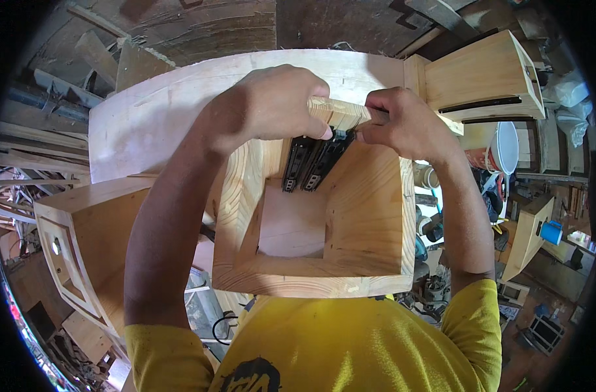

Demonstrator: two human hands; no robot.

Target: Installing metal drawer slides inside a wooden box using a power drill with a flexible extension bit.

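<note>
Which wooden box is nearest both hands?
The middle box, with left hand and right hand at its far edge; the left box and upper-right box are farther.

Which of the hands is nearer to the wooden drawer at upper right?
Right. The right hand, gripping the far edge of the open box, is left of the wooden drawer and lower in view; the left hand, on the same edge, is farther left.

We see bright light whitening the pale board [180, 101], a soft grey shadow on its left, and warmer shade inside the wooden box [370, 219]. Our fisheye view bends straight edges toward blackened corners.
</note>
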